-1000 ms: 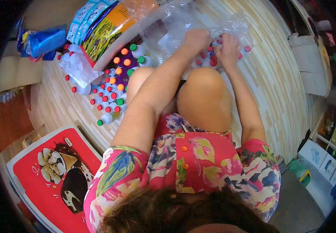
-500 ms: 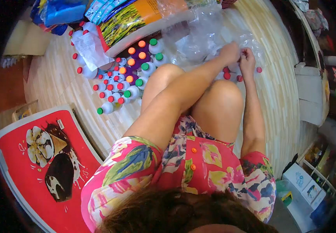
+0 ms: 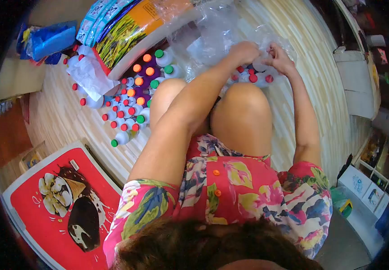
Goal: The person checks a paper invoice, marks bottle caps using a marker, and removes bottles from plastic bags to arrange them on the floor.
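My left hand [image 3: 246, 52] is at the clear plastic bag [image 3: 217, 33], its fingers partly hidden against the film. Just right of it, my right hand [image 3: 281, 59] has thumb and fingers pinched at the plastic's edge. Below and between both hands lie several small bottles with red caps [image 3: 253, 78], partly under the film. To the left of my knees stand several bottles with red caps [image 3: 120, 114], orange caps [image 3: 150, 71] and green caps [image 3: 168, 69].
A red panel with ice cream pictures [image 3: 59, 202] is at lower left. Colourful packets [image 3: 118, 45] and a blue package [image 3: 53, 40] lie at upper left. White paper [image 3: 91, 76] covers some bottles. A cardboard box [image 3: 354, 83] and a white box [image 3: 365, 189] are at the right.
Since the last earlier frame, my hands have parted, the left moving left, and more red-capped bottles show between them. The whole view has shifted with the head.
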A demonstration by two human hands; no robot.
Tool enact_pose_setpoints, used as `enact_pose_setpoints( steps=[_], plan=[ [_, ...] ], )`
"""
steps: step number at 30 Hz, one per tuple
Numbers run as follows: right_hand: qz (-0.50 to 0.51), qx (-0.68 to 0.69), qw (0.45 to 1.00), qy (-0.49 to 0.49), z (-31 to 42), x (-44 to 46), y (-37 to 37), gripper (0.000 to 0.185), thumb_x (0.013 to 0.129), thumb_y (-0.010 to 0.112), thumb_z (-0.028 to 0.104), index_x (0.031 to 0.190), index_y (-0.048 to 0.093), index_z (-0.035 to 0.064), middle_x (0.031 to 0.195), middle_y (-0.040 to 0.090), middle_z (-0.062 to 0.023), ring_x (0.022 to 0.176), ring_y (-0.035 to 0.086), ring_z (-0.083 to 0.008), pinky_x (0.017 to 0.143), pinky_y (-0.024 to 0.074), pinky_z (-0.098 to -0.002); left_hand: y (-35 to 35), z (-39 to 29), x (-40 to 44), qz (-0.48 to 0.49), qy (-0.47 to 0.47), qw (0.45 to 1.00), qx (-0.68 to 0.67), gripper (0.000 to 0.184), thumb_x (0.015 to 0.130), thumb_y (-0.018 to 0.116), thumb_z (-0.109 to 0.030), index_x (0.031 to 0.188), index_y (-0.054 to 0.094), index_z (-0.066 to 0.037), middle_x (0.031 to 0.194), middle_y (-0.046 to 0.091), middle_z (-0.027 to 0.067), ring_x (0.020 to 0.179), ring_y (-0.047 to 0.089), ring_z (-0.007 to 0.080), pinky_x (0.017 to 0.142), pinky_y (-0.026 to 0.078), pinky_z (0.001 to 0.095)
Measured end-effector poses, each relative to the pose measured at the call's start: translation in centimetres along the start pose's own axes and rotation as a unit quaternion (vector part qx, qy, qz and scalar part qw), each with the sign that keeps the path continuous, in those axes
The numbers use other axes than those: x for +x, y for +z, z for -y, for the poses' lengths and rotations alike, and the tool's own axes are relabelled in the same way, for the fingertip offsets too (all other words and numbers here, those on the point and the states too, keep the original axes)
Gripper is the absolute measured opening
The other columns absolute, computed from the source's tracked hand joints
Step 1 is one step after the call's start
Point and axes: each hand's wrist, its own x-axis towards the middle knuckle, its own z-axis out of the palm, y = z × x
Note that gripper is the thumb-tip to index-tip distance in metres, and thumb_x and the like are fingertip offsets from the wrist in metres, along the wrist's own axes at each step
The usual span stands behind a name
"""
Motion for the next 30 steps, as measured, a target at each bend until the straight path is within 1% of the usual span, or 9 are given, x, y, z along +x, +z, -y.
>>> enact_pose_setpoints(
  steps=[2, 4, 10, 16, 19, 21, 22, 27, 30],
  plan=[
    [-0.004, -0.123, 0.987, -0.103, -1.9, -0.2, 0.0, 0.024, 0.063, 0.06, 0.002, 0.082, 0.046, 0.0047, 0.064, 0.048, -0.0097, 0.063, 0.05, -0.0239, 0.058, 0.0408, -0.0354, 0.4, 0.9, 0.4, -0.006, 0.038, 0.999, 0.002, 0.037, 0.082, 0.05, -0.037, 0.097, 0.064, -0.006, 0.1, 0.06, 0.0198, 0.094, 0.057, 0.0334, 0.081, 0.045, 0.0421],
    [-0.084, -0.152, 0.985, -0.023, -1.9, 0.0, 0.1, 0.022, 0.061, 0.055, 0.0, 0.081, 0.048, 0.0045, 0.067, 0.052, -0.0135, 0.066, 0.053, -0.028, 0.06, 0.0421, -0.0367, 1.8, 3.0, 1.4, -0.017, 0.157, 0.987, 0.036, 0.037, 0.082, 0.05, -0.038, 0.098, 0.064, -0.007, 0.101, 0.06, 0.0192, 0.095, 0.057, 0.0343, 0.082, 0.044, 0.043],
    [-0.244, -0.205, 0.939, 0.125, -4.4, 2.2, 0.0, 0.02, 0.061, 0.057, 0.005, 0.08, 0.053, 0.0045, 0.081, 0.061, -0.0181, 0.078, 0.061, -0.0306, 0.066, 0.0457, -0.0374, 0.0, -2.2, -1.0, 0.049, 0.005, 0.998, -0.038, 0.036, 0.082, 0.049, -0.037, 0.097, 0.065, -0.008, 0.098, 0.061, 0.0171, 0.091, 0.058, 0.0353, 0.081, 0.045, 0.0446],
    [-0.334, -0.185, 0.875, 0.299, -12.0, -1.4, -4.2, 0.016, 0.065, 0.06, 0.009, 0.079, 0.059, 0.0023, 0.076, 0.064, -0.0153, 0.062, 0.062, -0.0277, 0.056, 0.0473, -0.0395, -2.3, -0.1, -3.0, 0.111, 0.07, 0.991, -0.024, 0.035, 0.081, 0.05, -0.036, 0.091, 0.065, -0.006, 0.09, 0.062, 0.0163, 0.089, 0.057, 0.0353, 0.077, 0.044, 0.0435],
    [-0.336, -0.03, 0.88, 0.334, -13.0, -4.0, -5.1, 0.011, 0.065, 0.06, 0.007, 0.074, 0.06, 0.0007, 0.066, 0.062, -0.0139, 0.053, 0.059, -0.0233, 0.046, 0.0448, -0.0374, 0.0, 5.6, 0.4, -0.156, 0.372, 0.915, -0.006, 0.035, 0.08, 0.055, -0.035, 0.077, 0.062, -0.001, 0.074, 0.061, 0.0144, 0.07, 0.059, 0.0304, 0.062, 0.045, 0.0404],
    [-0.314, -0.007, 0.881, 0.353, -13.9, -5.9, -5.8, 0.005, 0.073, 0.053, 0.007, 0.07, 0.053, 0.0033, 0.052, 0.051, -0.0092, 0.037, 0.046, -0.0173, 0.032, 0.0327, -0.0322, -3.4, 4.7, -1.0, -0.055, 0.022, 0.972, -0.228, 0.034, 0.08, 0.058, -0.033, 0.069, 0.058, -0.002, 0.064, 0.056, 0.0107, 0.057, 0.054, 0.0241, 0.052, 0.042, 0.0367],
    [-0.303, 0.03, 0.878, 0.37, -14.6, -7.1, -5.6, 0.006, 0.074, 0.052, 0.006, 0.069, 0.052, 0.0037, 0.052, 0.05, -0.0086, 0.036, 0.045, -0.0166, 0.032, 0.0319, -0.0317, -4.8, 4.6, -1.6, -0.005, -0.162, 0.932, -0.323, 0.034, 0.081, 0.059, -0.032, 0.065, 0.055, -0.002, 0.059, 0.054, 0.0089, 0.05, 0.051, 0.0209, 0.047, 0.04, 0.0349],
    [-0.249, 0.172, 0.907, 0.294, -12.9, -9.8, -3.1, 0.011, 0.068, 0.059, 0.0, 0.072, 0.051, 0.0065, 0.054, 0.048, -0.0032, 0.039, 0.041, -0.0121, 0.034, 0.0292, -0.0259, -6.2, 4.2, -1.6, -0.01, -0.151, 0.937, -0.314, 0.033, 0.082, 0.059, -0.031, 0.063, 0.051, -0.005, 0.054, 0.047, 0.0044, 0.044, 0.042, 0.0142, 0.041, 0.036, 0.0303],
    [-0.236, 0.035, 0.959, 0.155, -8.2, -10.5, -3.0, 0.026, 0.063, 0.063, 0.0, 0.089, 0.058, 0.0029, 0.082, 0.058, -0.0091, 0.074, 0.055, -0.0202, 0.066, 0.0449, -0.0312, -6.3, 4.1, -2.3, -0.026, -0.133, 0.94, -0.314, 0.032, 0.081, 0.06, -0.032, 0.068, 0.053, -0.004, 0.056, 0.049, 0.0046, 0.046, 0.045, 0.0139, 0.042, 0.038, 0.0303]
  ],
)
